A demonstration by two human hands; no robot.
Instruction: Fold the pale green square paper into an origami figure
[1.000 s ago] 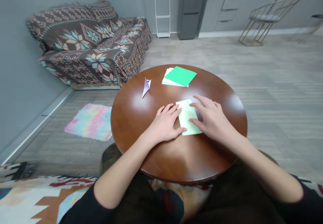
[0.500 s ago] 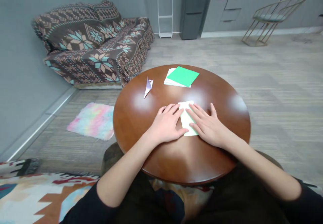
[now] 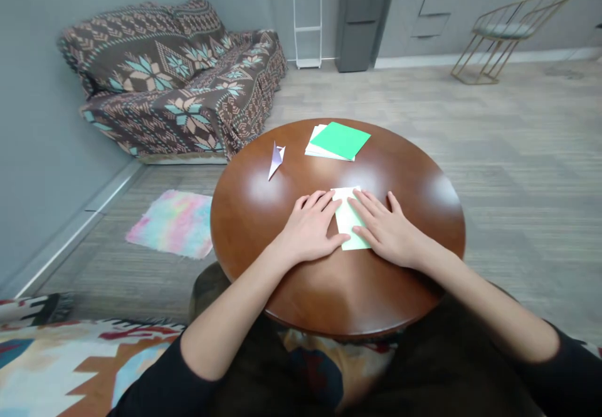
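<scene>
Pressing down on a pale green-and-white sheet of paper (image 3: 347, 219), both hands lie open and flat, gripping nothing; the sheet rests near the middle of the round wooden table (image 3: 336, 298), well in from its near edge; the left hand (image 3: 311, 229) has stayed along the sheet's left side, thumb by the near-left corner; the right hand (image 3: 386, 226), which a second ago was arched above the sheet with bent fingers, now lies spread over its right side; that change suggests a shift from handling the paper to flattening it, though any crease under those fingers is hidden; toward the table's far edge, a green square sheet (image 3: 341, 141) lies askew on white sheets (image 3: 316, 148); nearer the far-left edge, a purple-and-white folded paper piece (image 3: 276, 162) sits unmoved, apart from both hands.
</scene>
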